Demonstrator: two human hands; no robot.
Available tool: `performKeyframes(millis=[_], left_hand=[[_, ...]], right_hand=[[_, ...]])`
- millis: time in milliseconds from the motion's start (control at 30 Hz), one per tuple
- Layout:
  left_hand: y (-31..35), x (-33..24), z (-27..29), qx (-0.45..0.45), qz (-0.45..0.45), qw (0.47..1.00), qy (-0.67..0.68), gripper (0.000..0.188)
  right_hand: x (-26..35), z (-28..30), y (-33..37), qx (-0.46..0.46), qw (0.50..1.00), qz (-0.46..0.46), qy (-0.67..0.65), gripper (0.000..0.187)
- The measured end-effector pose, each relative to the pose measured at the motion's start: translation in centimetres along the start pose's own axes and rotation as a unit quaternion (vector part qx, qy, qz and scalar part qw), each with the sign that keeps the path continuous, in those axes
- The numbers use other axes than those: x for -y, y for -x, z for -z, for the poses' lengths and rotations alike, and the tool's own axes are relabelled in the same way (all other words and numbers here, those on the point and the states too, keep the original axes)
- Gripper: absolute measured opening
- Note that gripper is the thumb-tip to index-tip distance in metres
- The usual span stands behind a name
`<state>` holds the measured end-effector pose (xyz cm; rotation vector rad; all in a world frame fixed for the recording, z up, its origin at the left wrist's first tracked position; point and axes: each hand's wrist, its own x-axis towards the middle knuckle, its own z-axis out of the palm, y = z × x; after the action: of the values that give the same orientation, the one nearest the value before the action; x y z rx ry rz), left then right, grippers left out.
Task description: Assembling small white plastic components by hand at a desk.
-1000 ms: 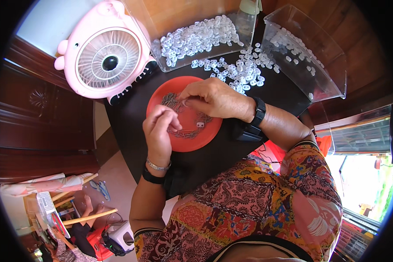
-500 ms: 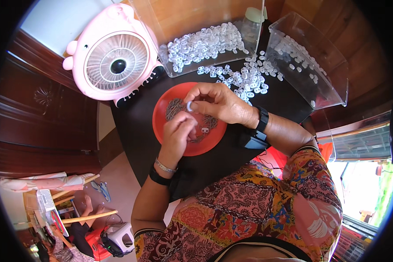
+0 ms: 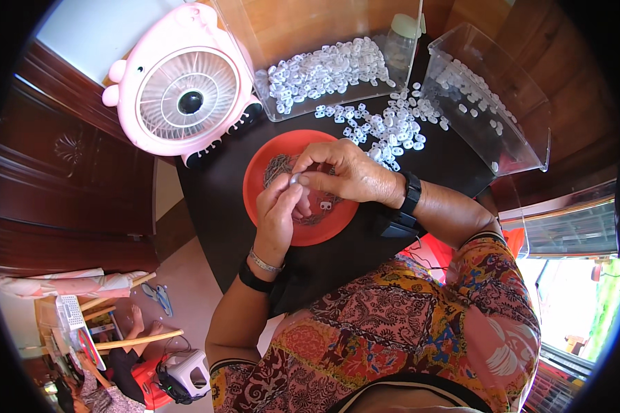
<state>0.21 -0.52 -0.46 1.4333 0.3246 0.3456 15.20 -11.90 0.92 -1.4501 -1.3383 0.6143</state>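
Over a red bowl (image 3: 253, 206), both hands meet at the fingertips. Pinched between the thumb and forefinger of my right hand (image 3: 348, 172) is a small white plastic piece (image 3: 295, 178). My left hand (image 3: 279, 206) is closed, its thumb and forefinger right at that piece; whatever they pinch is too small to make out. Thin grey metal pieces (image 3: 277, 167) lie heaped in the bowl, partly hidden by the hands. A loose white two-hole piece (image 3: 325, 205) rests among them, below my right palm.
White oval two-hole pieces (image 3: 393, 131) are scattered on the dark table (image 3: 213, 199) behind the bowl. A clear bin (image 3: 272, 110) holds many more, and another clear bin (image 3: 517, 158) lies tipped at the right. A pink fan (image 3: 131, 117) and a lidded jar (image 3: 401, 45) stand at the back.
My left hand has risen slightly, bringing its fingertips up to the white piece in my right hand. The right hand has barely shifted.
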Motion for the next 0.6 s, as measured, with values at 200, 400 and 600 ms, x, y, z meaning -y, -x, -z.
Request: performKeyframes(millis=[200,400,600], left_hand=[[-0.3,-0.4,0.5,-0.001,-0.026,0.998,-0.064,0.026],[-0.2,-1.0,0.9,-0.07,-0.055,0.995,-0.033,0.024],[-0.3,-1.2,1.0,-0.088,-0.048,0.995,-0.021,0.023]], right_hand=[[0.0,0.1,-0.2,-0.019,0.995,0.077,0.054,0.008],[1.2,1.3,0.0,0.054,0.977,0.093,0.182,0.012],[-0.2,1.2,0.7,0.181,0.93,0.099,0.305,0.015]])
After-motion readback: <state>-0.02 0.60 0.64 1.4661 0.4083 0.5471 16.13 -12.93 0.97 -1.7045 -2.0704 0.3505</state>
